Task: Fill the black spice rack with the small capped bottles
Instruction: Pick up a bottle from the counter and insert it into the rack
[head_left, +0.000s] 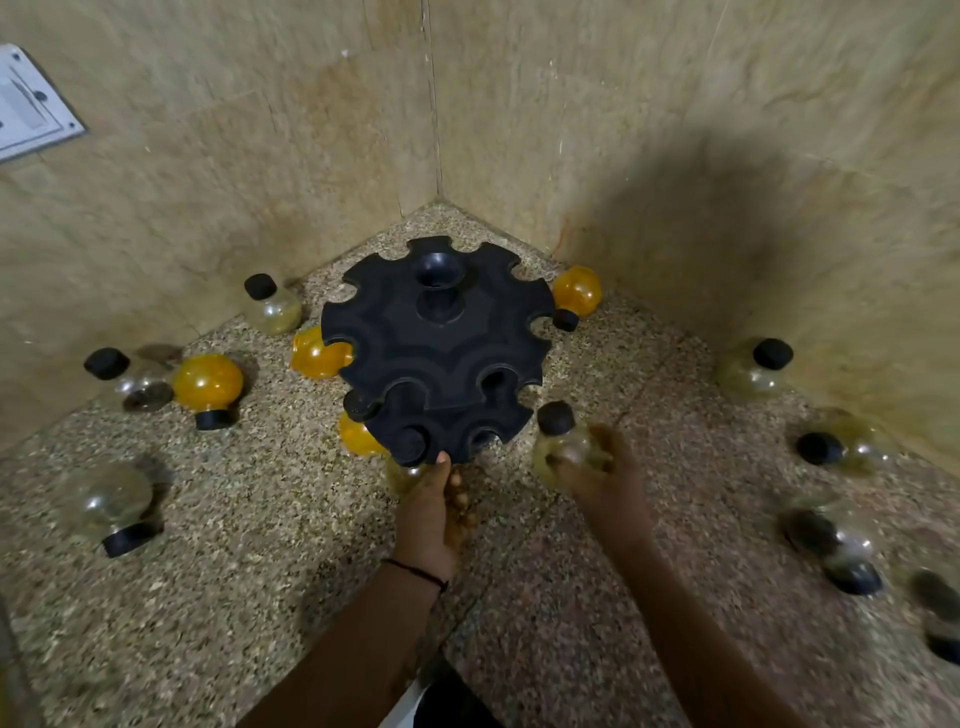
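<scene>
The black spice rack (436, 343), a round two-tier stand with notched slots, sits in the corner of a speckled stone counter. Black caps sit in two front slots, and orange bottles (358, 434) hang under the rim. My left hand (434, 512) touches the rack's lower front edge, with a clear bottle (402, 475) just beside its fingers. My right hand (597, 467) grips a clear round bottle with a black cap (563, 439), blurred by motion, just right of the rack.
Loose bottles lie around: an orange one (208, 387) and clear ones (111, 509) on the left, one at the back left (272, 304), an orange one (576, 293) behind the rack, several clear ones (756, 366) along the right wall. Tiled walls close both sides.
</scene>
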